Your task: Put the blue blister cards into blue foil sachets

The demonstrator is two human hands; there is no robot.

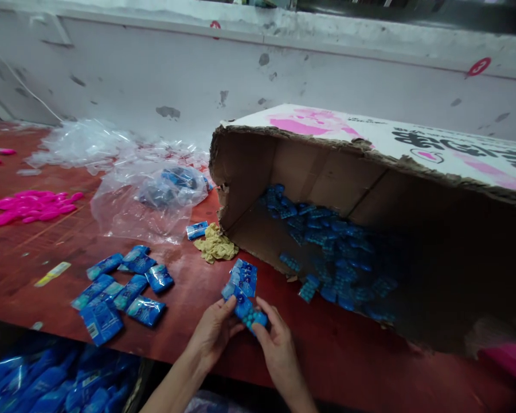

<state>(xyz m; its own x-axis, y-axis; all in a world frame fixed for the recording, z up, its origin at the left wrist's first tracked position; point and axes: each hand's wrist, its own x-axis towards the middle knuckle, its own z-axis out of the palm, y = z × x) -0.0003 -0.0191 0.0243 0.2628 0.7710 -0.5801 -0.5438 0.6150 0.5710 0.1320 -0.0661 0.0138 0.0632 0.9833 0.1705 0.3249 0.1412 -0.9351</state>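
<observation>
blue packets (146, 311) — glossy, smooth plastic | carton (249, 172) — matt, rough-edged cardboard

We look out from one head-worn camera, facing forward and down across the red table (193, 287). The forearms (178, 376) enter from the bottom edge, so we share the worker's own side, with the left hand (215, 324) and right hand (277, 335) near us, below the middle of our view. On the right we see into the open cardboard box (352, 123), close enough to run past the frame. Farther off, the pale wall (133, 69) spans the upper part, its ledge (352, 51) sloping down rightward.
</observation>
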